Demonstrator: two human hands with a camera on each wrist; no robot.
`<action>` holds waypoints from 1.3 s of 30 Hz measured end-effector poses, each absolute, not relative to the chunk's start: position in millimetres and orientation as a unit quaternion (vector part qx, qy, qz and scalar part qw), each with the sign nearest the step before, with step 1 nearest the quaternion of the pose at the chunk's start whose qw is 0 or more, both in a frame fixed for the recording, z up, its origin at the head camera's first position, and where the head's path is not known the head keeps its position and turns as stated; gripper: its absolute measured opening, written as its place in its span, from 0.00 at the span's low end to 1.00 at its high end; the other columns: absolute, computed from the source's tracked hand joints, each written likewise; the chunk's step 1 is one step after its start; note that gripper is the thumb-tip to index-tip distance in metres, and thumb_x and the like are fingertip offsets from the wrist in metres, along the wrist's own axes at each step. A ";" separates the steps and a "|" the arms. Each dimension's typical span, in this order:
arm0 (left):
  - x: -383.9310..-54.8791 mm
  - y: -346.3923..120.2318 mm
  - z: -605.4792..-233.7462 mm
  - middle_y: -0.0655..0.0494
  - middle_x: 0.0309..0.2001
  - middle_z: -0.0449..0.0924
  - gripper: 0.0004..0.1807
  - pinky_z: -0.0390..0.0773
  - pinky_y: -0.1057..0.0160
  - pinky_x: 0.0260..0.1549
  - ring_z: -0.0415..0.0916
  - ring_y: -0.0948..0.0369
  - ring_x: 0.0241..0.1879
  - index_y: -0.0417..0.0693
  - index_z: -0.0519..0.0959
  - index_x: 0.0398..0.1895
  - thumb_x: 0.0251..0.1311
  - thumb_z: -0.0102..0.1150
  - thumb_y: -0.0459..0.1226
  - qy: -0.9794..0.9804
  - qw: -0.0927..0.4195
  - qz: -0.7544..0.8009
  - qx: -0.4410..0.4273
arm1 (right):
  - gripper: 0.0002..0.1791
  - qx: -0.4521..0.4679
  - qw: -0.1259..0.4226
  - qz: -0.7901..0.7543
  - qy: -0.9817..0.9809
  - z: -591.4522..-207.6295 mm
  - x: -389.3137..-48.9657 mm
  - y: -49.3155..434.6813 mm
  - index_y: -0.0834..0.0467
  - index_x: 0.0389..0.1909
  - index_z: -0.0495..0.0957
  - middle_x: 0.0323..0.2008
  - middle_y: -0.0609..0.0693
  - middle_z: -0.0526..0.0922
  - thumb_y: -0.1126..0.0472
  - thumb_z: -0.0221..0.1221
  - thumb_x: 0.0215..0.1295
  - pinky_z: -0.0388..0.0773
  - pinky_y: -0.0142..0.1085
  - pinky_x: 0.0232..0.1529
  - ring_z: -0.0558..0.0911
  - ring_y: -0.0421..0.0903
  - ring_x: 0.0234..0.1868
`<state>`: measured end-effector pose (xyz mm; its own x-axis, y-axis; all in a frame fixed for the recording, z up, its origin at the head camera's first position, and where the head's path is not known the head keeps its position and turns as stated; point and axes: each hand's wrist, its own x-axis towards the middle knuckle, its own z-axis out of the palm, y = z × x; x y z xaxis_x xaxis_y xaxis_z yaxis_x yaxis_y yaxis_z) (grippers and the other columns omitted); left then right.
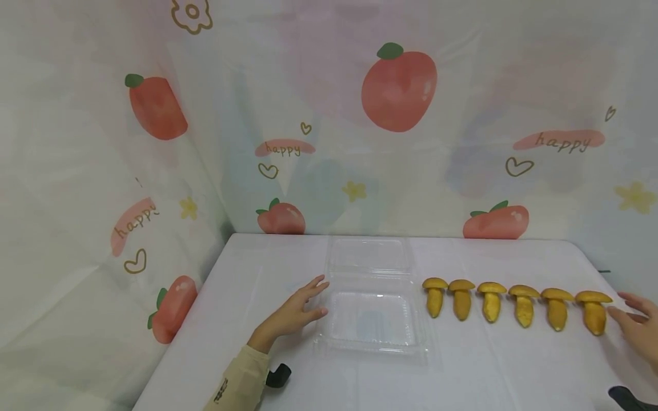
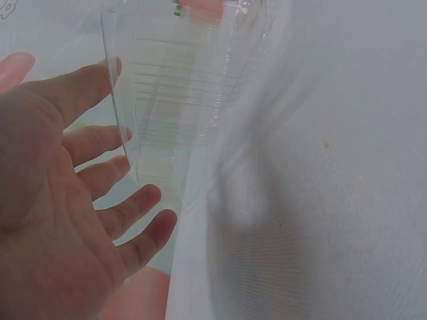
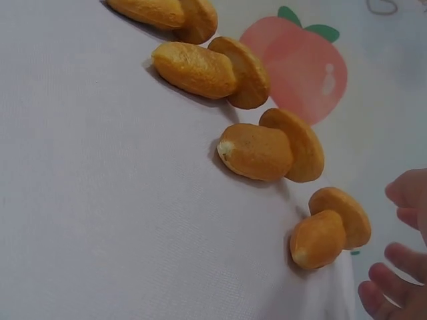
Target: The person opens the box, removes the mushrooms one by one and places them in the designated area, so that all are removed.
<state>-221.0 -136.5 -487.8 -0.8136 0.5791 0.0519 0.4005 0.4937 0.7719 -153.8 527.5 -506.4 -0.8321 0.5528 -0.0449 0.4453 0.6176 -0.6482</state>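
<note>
A clear plastic clamshell box [image 1: 372, 348] lies with its lid folded back on the white table. My left hand [image 1: 295, 311] is at the box's left side, fingers spread and holding nothing; in the left wrist view its fingertips overlap the edge of the clear plastic [image 2: 180, 87]. To the right of the box, several yellow-brown mushrooms [image 1: 492, 302] lie in a row, caps toward the back wall. My right hand [image 1: 637, 325] is beside the rightmost mushroom [image 1: 594, 314], fingers loosely extended. In the right wrist view, a gap shows between that mushroom [image 3: 319, 240] and the fingers [image 3: 393, 283].
A white cloth covers the table [image 1: 478, 377]. Behind and to the left hangs a pale curtain [image 1: 329, 85] printed with red fruit, hearts and the word "happy". Black straps [image 1: 279, 376] show near both wrists.
</note>
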 end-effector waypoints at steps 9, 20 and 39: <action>-219.9 -135.6 -487.1 0.44 0.81 0.50 0.35 0.55 0.33 0.74 0.49 0.41 0.80 0.41 0.63 0.76 0.71 0.60 0.42 0.862 0.104 0.409 0.281 | 0.32 -0.245 0.102 0.339 -0.902 -483.1 -146.7 505.8 0.70 0.77 0.45 0.76 0.77 0.43 0.58 0.38 0.82 0.63 0.72 0.64 0.54 0.77 0.69; -217.9 -138.6 -483.1 0.44 0.81 0.51 0.36 0.56 0.34 0.74 0.50 0.41 0.79 0.43 0.62 0.77 0.70 0.60 0.44 0.871 0.101 0.392 0.277 | 0.34 -0.192 0.090 0.320 -0.923 -467.7 -152.8 491.2 0.73 0.75 0.48 0.72 0.80 0.51 0.55 0.44 0.81 0.83 0.49 0.49 0.58 0.78 0.63; -218.6 -143.6 -480.0 0.39 0.80 0.54 0.36 0.68 0.37 0.68 0.53 0.42 0.79 0.42 0.62 0.77 0.71 0.60 0.43 0.866 0.088 0.405 0.282 | 0.26 -0.089 0.144 0.293 -0.941 -466.0 -157.4 459.5 0.74 0.66 0.66 0.59 0.80 0.69 0.61 0.53 0.76 0.59 0.14 0.26 0.75 0.49 0.46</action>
